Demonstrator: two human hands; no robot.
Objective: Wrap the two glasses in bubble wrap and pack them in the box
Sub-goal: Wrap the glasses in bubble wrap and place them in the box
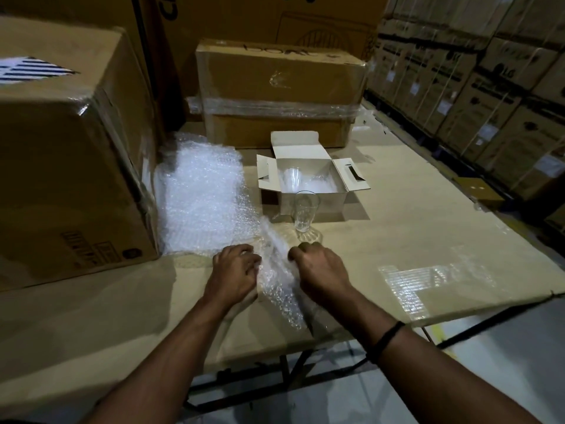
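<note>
Near the front edge of the bench, the left hand and the right hand each have their fingers curled tight on a piece of bubble wrap. They hold it between them, one on either side, probably to pull it taut or tear it to size for wrapping. The bare glass stands upright towards the middle of the bench, just beyond the hands and touching or nearly touching the front wall of the white box, within easy reach once the piece is ready. The box sits open with its flaps spread, and a second glass shows inside it beside some wrap. Whether that one is fully wrapped cannot be told. The larger bubble wrap sheet lies at the left side of the bench against a big carton, as the supply.
</note>
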